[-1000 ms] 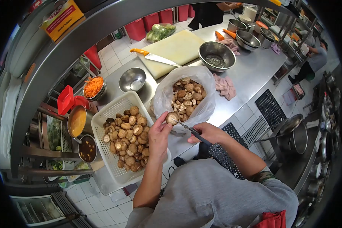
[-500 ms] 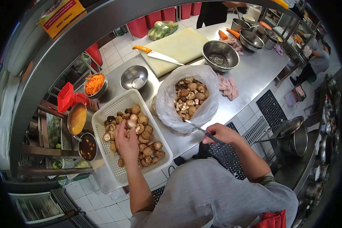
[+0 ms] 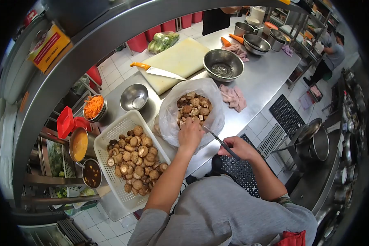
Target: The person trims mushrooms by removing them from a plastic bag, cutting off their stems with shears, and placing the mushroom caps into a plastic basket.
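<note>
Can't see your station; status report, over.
Left hand at mouth of translucent plastic bag, over brown round mushrooms; grip hidden. Right hand holding dark-handled metal tool, tip near left hand. No obstruction seen.

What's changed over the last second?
The left hand added one to the mushrooms in the white basket, then moved right into the plastic bag; its grip is unclear. The right hand still holds the dark-handled tool. The knife stayed on the cutting board.

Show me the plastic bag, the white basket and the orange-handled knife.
Plastic bag [image 3: 168, 121], head view: its side wall.
White basket [image 3: 114, 130], head view: bare patch inside.
Orange-handled knife [image 3: 163, 72], head view: the blade.
</note>
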A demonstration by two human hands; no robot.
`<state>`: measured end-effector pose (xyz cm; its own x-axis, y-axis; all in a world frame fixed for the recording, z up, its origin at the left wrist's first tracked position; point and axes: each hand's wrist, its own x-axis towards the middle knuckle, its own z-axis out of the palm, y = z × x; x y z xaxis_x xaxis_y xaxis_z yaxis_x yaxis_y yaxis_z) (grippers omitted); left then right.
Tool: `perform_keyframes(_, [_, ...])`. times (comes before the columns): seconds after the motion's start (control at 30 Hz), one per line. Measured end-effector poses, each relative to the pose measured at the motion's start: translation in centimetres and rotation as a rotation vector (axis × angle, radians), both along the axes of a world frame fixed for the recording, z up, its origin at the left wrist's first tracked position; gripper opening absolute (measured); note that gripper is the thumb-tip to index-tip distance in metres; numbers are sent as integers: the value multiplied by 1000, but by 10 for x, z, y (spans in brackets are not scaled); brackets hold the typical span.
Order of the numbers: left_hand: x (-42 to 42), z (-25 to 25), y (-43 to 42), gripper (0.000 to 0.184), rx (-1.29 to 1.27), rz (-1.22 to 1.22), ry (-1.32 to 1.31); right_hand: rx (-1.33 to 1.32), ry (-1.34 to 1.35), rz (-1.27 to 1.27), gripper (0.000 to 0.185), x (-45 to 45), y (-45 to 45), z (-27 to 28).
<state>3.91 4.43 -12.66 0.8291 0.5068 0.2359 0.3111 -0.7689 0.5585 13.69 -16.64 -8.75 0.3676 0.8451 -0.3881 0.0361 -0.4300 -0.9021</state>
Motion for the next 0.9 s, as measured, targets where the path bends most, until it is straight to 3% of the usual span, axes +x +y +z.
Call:
perform_keyframes(0.2, [-15, -9, 25, 24, -360, 28, -151, 2, -76, -47, 33, 1, -4, -10])
perform_keyframes(0.3, [-12, -8, 23, 28, -222, 52, -188, -21, -93, -52, 35, 1, 5, -11])
perform_keyframes(0.4, [-6, -6, 19, 35, -106, 88, 37, 6, -152, -12, 40, -2, 18, -15])
perform_keyframes(0.5, [-8, 0, 15, 36, -165, 48, 180, 26, -142, -13, 43, -5, 23, -14])
perform_keyframes(0.63, [-13, -3, 8, 34, -78, 69, 218, -20, -143, -18, 37, -5, 22, -22])
perform_keyframes(0.73, [-19, -2, 6, 35, -36, 61, 58, -19, -212, -61, 40, -7, 16, -21])
perform_keyframes(0.83, [-26, -1, 15, 39, -666, 165, -158, -41, -414, -91, 51, -13, 12, -1])
perform_keyframes(0.9, [-34, -4, 20, 43, -820, 106, -231, -48, -543, -100, 56, -20, 9, 3])
